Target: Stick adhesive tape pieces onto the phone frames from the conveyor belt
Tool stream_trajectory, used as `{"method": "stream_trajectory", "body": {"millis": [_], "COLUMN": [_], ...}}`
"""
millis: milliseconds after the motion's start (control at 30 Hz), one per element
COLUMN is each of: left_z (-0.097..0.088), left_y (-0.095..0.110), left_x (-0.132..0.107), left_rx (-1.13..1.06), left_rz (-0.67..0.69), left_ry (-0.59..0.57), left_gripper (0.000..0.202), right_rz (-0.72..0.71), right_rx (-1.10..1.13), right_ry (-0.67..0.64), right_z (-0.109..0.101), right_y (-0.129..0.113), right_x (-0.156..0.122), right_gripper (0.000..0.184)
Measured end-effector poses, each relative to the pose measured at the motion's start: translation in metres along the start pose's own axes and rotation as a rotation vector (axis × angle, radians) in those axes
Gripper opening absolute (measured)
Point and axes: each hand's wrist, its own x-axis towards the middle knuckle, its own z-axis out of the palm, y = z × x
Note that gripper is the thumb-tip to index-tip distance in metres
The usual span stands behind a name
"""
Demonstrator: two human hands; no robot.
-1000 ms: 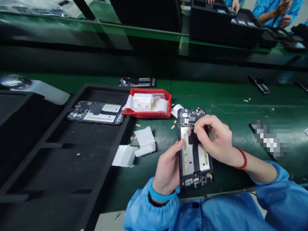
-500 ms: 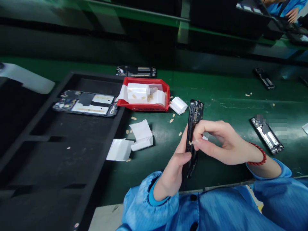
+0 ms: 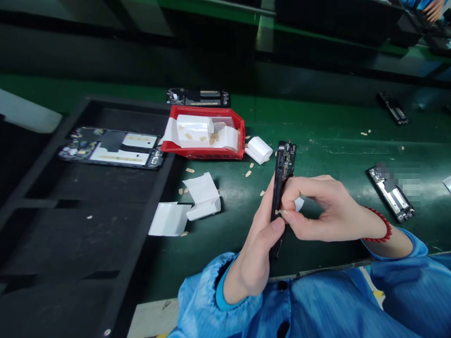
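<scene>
Blue sleeves: nearest the viewer, both forearms reaching over the tabletop, which was dark green.
Left hand: wrapped around an opened phone, its thumb on the phone's side.
Opened phone: held up on its edge above the tabletop, its circuit side turned right; fingers covered its middle.
Right hand: thumb and forefinger drawn together on a small pale piece at the phone's edge; a red beaded bracelet circled the wrist.
Behind the right hand: a white scrap, mostly hidden.
Left side: a black tray with a second phone lying in its far part.
Between tray and hands: two white sheets and tan bits, scattered.
Right side: a third phone, slanted, partly blurred.
Farther ahead: a red bin holding white paper and tan bits, a curled white strip just beside it.
Past the bin: a fourth phone, its near edge partly blocked by the bin.
Far right: a fifth phone; beyond, a co-worker's hand.
</scene>
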Motion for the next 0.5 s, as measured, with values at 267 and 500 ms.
{"method": "stream_trajectory", "body": {"millis": [267, 500], "left_z": [-0.005, 0.011], "left_y": [-0.005, 0.002], "left_x": [0.004, -0.001], "left_rx": [-0.075, -0.389], "left_rz": [0.006, -0.093], "left_ry": [-0.092, 0.079], "left_gripper": [0.054, 0.053], "right_rz": [0.003, -0.001], "right_rx": [-0.003, -0.038], "right_ry": [0.000, 0.019], "right_z": [0.000, -0.001], "right_y": [-0.003, 0.001], "right_x": [0.001, 0.000], "right_gripper": [0.021, 0.019]}}
